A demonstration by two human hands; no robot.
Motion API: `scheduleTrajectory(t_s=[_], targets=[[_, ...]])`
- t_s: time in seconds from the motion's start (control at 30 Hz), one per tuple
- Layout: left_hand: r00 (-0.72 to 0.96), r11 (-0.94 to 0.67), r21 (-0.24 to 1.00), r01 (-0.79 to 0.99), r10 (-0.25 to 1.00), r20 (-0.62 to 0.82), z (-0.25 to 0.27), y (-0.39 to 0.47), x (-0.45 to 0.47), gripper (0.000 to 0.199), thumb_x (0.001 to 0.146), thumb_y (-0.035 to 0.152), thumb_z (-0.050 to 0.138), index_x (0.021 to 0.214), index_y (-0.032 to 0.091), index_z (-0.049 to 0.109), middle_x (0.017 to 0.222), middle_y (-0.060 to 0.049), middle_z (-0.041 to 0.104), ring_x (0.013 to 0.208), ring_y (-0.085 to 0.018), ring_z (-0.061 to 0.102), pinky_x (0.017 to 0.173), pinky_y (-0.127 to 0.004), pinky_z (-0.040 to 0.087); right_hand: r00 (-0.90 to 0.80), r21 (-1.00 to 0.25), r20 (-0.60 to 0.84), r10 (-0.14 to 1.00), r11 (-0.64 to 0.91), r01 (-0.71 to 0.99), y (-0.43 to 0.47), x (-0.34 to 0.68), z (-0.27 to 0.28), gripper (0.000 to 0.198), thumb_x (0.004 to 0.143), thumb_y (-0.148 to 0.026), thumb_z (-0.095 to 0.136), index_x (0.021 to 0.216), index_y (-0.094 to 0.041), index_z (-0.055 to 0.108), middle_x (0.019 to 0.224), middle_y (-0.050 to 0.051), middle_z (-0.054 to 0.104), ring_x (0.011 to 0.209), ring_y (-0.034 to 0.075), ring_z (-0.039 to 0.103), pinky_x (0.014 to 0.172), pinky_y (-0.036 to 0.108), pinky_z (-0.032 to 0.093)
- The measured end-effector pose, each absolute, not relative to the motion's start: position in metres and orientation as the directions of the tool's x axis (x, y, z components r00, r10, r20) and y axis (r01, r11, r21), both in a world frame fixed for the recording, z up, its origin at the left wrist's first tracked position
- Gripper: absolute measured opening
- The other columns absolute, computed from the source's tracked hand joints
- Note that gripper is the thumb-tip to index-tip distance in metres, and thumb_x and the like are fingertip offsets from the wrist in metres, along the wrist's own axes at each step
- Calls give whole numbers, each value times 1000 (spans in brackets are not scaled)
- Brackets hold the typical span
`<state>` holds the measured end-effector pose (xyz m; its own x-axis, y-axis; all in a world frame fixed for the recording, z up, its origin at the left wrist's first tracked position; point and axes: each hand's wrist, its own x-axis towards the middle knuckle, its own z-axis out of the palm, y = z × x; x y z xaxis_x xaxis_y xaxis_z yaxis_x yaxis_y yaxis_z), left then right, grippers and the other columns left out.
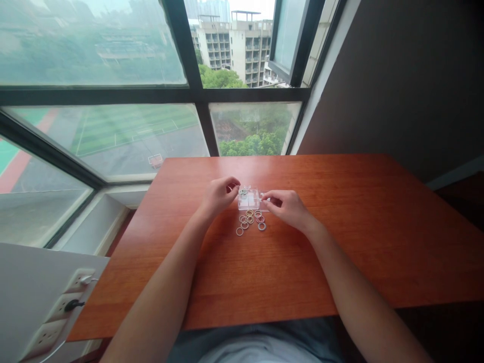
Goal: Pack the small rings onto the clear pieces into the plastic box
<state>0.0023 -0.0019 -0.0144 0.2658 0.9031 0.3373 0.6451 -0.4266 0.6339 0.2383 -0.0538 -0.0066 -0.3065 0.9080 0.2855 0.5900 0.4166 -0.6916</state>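
Observation:
A small clear plastic box with compartments lies on the wooden table. Several metallic rings sit in its far left compartment. At the box's far left corner is my left hand, fingers curled and closed; whether they grip the box or a ring is too small to tell. My right hand is at the box's right side, thumb and forefinger pinched together on something I cannot make out. Just in front of the box lie several loose rings, silvery and gold-toned, with a reddish ring and a thicker grey ring to the right.
The reddish-brown table reaches from my lap to the window. A dark wall stands on the right. Sockets with plugged-in cables are on the low wall to the left of the table.

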Motion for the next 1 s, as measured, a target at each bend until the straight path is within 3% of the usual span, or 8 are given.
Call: scheduleTrajectory(t_s=[0.17, 0.3, 0.5, 1.0], targets=[[294, -445, 629, 638, 895, 336, -15, -3, 3, 15, 83, 25, 58, 88, 17, 70, 76, -3, 71, 64, -13, 62, 60, -23, 46, -547, -724, 42, 836, 403, 560, -61, 240, 0, 13, 79, -17, 62, 83, -18, 74, 60, -4, 59, 56, 8, 48, 55, 20, 35], [317, -464, 630, 623, 886, 339, -16, -3, 4, 14, 82, 22, 57, 88, 17, 70, 75, -2, 71, 66, -13, 63, 60, -22, 46, -606, -719, -53, 793, 392, 575, -65, 238, 3, 21, 76, -13, 61, 90, -19, 75, 62, -5, 58, 56, 8, 47, 55, 20, 34], [333, -480, 631, 609, 877, 345, -16, -3, 5, 14, 81, 19, 57, 87, 17, 70, 77, -3, 71, 67, -13, 64, 60, -21, 47, -651, -707, -108, 751, 402, 581, -64, 239, 0, 27, 75, -13, 59, 94, -22, 76, 66, -4, 57, 59, 9, 49, 57, 20, 34], [375, -503, 620, 602, 864, 337, -21, -2, 5, 15, 81, 18, 57, 89, 16, 70, 77, -3, 70, 67, -13, 62, 62, -21, 47, -638, -712, -125, 760, 379, 591, -63, 240, -7, 3, 73, -17, 60, 73, -20, 61, 65, -4, 55, 60, 9, 49, 54, 21, 33]])
